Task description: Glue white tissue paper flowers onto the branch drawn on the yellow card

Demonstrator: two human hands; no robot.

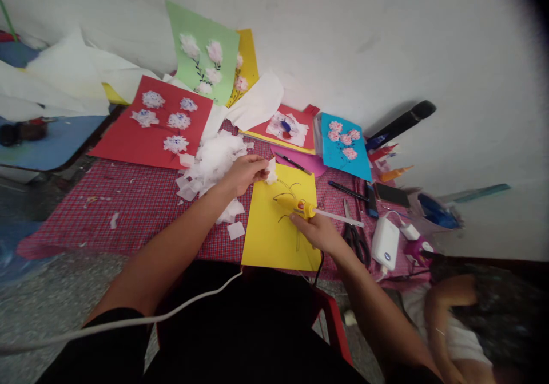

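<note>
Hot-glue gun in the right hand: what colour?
Yellow glue gun, with a long whitish glue stick at its back; head view.

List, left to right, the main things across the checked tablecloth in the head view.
Red paper sheet with tufted white-and-blue flowers → heap of torn white tissue → yellow rectangular paper sheet with drawn stems → blue paper sheet with pink flowers → white rounded plastic box.

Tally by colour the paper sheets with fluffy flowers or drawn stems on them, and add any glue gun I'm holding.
Red flowered paper sheet: 1
Light green flowered paper sheet: 1
Blue flowered paper sheet: 1
Yellow flowered paper sheet and yellow drawn-stem paper sheet: 2
Yellow glue gun in the right hand: 1
Total: 6
</note>
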